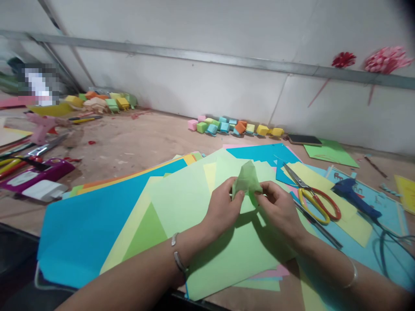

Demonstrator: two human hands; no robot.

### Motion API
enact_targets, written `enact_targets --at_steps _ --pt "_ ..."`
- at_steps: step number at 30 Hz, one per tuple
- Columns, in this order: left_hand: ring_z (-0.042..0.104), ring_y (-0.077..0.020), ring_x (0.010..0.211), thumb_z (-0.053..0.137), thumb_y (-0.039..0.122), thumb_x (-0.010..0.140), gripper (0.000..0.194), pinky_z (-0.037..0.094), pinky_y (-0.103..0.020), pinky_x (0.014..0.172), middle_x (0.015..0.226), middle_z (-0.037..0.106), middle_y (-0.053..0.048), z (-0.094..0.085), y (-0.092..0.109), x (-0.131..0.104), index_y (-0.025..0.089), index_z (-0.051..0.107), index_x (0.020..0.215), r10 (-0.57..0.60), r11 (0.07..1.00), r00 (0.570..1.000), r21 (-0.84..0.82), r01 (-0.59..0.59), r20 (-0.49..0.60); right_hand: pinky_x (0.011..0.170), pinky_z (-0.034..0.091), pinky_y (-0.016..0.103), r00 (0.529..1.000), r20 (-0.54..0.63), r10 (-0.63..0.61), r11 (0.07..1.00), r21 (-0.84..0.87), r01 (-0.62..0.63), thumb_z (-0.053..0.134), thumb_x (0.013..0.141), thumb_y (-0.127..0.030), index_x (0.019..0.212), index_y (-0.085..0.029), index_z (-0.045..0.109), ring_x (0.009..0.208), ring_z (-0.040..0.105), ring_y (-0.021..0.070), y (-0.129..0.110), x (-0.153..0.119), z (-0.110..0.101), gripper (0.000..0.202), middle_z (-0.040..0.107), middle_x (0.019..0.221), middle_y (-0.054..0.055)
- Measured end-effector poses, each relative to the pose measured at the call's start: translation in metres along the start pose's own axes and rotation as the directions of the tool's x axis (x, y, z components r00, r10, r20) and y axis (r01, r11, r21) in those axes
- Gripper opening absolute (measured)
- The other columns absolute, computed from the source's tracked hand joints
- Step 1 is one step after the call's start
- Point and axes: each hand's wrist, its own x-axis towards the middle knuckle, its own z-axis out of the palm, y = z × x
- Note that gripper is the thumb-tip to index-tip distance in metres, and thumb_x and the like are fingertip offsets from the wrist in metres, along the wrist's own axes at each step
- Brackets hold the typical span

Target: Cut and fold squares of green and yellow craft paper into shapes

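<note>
A small folded piece of green paper (247,178) is held up between my two hands, above light green sheets (181,190). My left hand (223,205) pinches its left side between thumb and fingers. The fingers of my right hand (280,207) are closed on its lower right edge. The paper rises to a blunt point at the top. Scissors (319,201) with red and yellow handles lie open just right of my right hand, on yellow paper.
Blue sheets (84,229) spread at the left. Small paper cubes (225,127) stand near the wall. A blue glue gun (355,196) with a cable lies at the right. A purple object (42,175), a white adapter (45,190) and a pink glue gun (42,126) are at the far left.
</note>
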Motion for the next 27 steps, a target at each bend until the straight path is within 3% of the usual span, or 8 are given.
enact_targets --at_steps 8,15,19,27 --pt "0.052 -0.0199 0.074 0.052 0.013 0.076 0.014 0.043 -0.036 0.075 0.079 0.062 -0.003 0.0001 -0.0081 0.0056 0.021 0.059 0.084 -0.028 0.993 0.996 -0.114 0.019 -0.083 0.057 0.046 0.027 0.997 0.049 0.064 0.998 0.016 -0.065 0.058 0.08 -0.033 0.079 -0.018 0.06 0.063 0.056 0.0151 -0.0033 0.0008 0.0009 0.015 0.062 0.071 0.002" --pt "0.052 -0.0183 0.071 0.048 0.014 0.079 0.014 0.041 -0.031 0.068 0.076 0.061 -0.001 0.0004 -0.0061 0.0034 0.021 0.058 0.085 0.025 0.998 0.998 0.067 -0.021 -0.061 0.056 0.043 0.027 0.99 0.136 0.028 0.999 -0.047 -0.022 0.055 0.079 -0.031 0.076 -0.019 0.057 0.062 0.054 0.0142 -0.0035 0.0014 -0.0001 0.012 0.06 0.071 0.0" --pt "0.054 -0.019 0.073 0.047 0.014 0.079 0.015 0.042 -0.032 0.068 0.08 0.062 -0.002 0.001 -0.007 0.0027 0.021 0.058 0.087 0.048 0.99 0.999 0.134 -0.045 -0.024 0.055 0.041 0.026 0.99 0.143 0.004 0.999 -0.052 0.003 0.055 0.077 -0.028 0.069 -0.02 0.054 0.062 0.05 0.0137 -0.0031 0.0009 0.0004 0.011 0.056 0.069 -0.001" --pt "0.057 -0.0201 0.077 0.048 0.014 0.08 0.018 0.045 -0.033 0.072 0.085 0.065 -0.004 0.0003 -0.0057 0.0022 0.02 0.058 0.093 0.093 0.973 0.995 0.214 -0.088 -0.016 0.055 0.041 0.025 0.993 0.116 0.036 0.999 0.005 -0.037 0.057 0.08 -0.03 0.078 -0.018 0.06 0.062 0.05 0.0132 -0.0004 -0.0006 0.0014 0.013 0.058 0.07 0.0"
